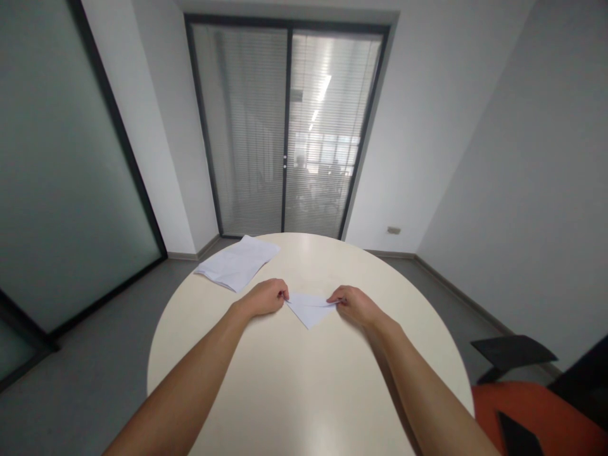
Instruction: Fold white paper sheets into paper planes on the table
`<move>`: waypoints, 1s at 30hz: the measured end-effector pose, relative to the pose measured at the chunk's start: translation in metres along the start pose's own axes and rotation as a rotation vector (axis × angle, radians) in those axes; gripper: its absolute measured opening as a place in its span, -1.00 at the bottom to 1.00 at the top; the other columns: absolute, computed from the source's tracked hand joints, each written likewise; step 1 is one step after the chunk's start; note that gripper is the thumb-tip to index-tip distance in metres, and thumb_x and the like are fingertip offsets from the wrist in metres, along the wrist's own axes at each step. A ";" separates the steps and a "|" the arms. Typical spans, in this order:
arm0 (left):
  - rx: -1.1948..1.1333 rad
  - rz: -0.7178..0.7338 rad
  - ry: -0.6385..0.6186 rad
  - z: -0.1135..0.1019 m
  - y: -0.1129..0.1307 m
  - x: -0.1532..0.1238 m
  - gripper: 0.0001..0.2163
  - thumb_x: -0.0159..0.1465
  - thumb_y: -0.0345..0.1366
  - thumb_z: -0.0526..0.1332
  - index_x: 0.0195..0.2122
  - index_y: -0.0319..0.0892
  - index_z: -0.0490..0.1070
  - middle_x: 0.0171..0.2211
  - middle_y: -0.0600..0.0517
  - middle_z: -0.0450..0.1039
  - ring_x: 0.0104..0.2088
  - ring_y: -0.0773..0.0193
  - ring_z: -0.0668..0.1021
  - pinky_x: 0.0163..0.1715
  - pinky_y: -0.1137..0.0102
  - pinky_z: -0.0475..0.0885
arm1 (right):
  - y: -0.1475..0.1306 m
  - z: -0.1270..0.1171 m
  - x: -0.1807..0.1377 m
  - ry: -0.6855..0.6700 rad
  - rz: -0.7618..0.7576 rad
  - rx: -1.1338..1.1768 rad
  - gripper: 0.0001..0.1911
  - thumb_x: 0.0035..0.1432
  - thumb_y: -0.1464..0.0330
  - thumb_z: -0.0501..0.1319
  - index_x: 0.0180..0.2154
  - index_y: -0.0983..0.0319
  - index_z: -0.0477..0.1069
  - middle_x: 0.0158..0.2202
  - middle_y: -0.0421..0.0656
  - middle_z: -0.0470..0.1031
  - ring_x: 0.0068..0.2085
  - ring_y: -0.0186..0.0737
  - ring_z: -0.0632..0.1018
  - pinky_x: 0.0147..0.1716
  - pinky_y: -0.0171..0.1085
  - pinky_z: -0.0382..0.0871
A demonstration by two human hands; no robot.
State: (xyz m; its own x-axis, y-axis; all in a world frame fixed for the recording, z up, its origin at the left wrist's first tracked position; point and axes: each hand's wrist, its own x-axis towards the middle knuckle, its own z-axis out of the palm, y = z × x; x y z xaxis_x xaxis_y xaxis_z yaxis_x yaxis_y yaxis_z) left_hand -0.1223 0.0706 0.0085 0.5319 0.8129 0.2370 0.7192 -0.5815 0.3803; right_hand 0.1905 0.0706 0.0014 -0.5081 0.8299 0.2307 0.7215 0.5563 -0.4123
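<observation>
A small folded sheet of white paper point(308, 311) is stretched between my hands over the round table, one of its corners pointing toward me. My left hand point(267, 297) pinches its left end between thumb and fingers. At the right end, my right hand point(354, 304) is closed on the paper in the same way. A fold line runs across the paper near its upper edge. My fingers hide both of its end corners.
The round cream table point(304, 392) bears a stack of white paper point(240, 261) at its far left. An orange chair point(532, 411) with black armrests stands at the right. Beyond the table is a glass door point(247, 139) with blinds.
</observation>
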 end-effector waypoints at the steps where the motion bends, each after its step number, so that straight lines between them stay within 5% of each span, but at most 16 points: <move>1: 0.015 -0.002 -0.006 -0.001 0.002 0.000 -0.84 0.17 -0.45 0.17 -0.29 -0.14 0.52 -0.24 0.01 0.55 -0.23 0.21 0.54 -0.21 0.40 0.38 | 0.000 0.000 0.000 -0.006 -0.001 0.007 -0.50 -0.11 0.64 0.08 -0.19 0.22 0.64 -0.14 -0.10 0.63 -0.13 -0.18 0.58 -0.06 -0.28 0.41; 6: 0.100 -0.027 0.004 -0.004 0.012 0.000 -0.83 0.31 -0.24 0.15 -0.30 -0.16 0.49 -0.27 -0.03 0.52 -0.27 0.19 0.53 -0.25 0.37 0.37 | -0.008 -0.006 -0.003 -0.043 0.035 -0.004 -0.57 -0.05 0.58 0.11 -0.20 0.23 0.65 -0.13 -0.09 0.62 -0.18 -0.19 0.58 -0.13 -0.31 0.40; 13: 0.103 0.025 0.006 -0.002 0.014 -0.001 -0.87 0.28 -0.32 0.15 -0.25 -0.13 0.49 -0.20 -0.01 0.52 -0.19 0.19 0.53 -0.20 0.38 0.37 | -0.033 -0.014 -0.003 -0.053 0.147 -0.186 -0.71 0.21 0.35 0.12 -0.24 0.19 0.63 -0.24 -0.10 0.62 -0.26 -0.19 0.56 -0.29 -0.32 0.32; 24: 0.097 0.062 0.011 0.001 0.015 0.000 -0.77 0.29 -0.37 0.11 -0.14 -0.15 0.54 -0.12 -0.07 0.55 -0.09 0.12 0.54 -0.01 0.28 0.39 | -0.058 0.018 0.007 -0.041 -0.190 -0.122 -0.59 0.35 0.30 0.03 0.10 0.20 0.49 0.09 -0.01 0.51 0.09 -0.05 0.48 0.12 -0.12 0.31; 27: 0.046 0.117 -0.029 0.011 0.016 0.003 -0.66 0.31 -0.42 0.04 0.04 -0.16 0.48 0.08 -0.10 0.49 0.11 0.13 0.47 0.16 0.26 0.31 | -0.056 0.021 0.007 -0.082 -0.223 -0.084 -0.55 0.38 0.28 -0.01 0.19 0.21 0.41 0.22 0.00 0.40 0.22 -0.03 0.40 0.23 -0.06 0.23; 30: 0.041 0.090 -0.159 0.026 0.025 0.004 -0.54 0.37 -0.36 -0.05 0.28 -0.24 0.25 0.34 -0.14 0.20 0.34 0.14 0.23 0.31 0.23 0.13 | -0.050 0.024 0.006 -0.164 -0.204 -0.055 -0.46 0.41 0.24 -0.07 0.30 0.30 0.25 0.35 0.05 0.22 0.35 -0.02 0.23 0.33 -0.04 0.08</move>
State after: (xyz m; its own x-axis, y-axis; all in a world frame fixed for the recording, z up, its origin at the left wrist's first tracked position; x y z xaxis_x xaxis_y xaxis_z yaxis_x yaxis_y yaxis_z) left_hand -0.0909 0.0588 -0.0040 0.6570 0.7439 0.1226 0.6812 -0.6554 0.3262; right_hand 0.1398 0.0467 0.0023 -0.7116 0.6850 0.1560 0.6188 0.7162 -0.3227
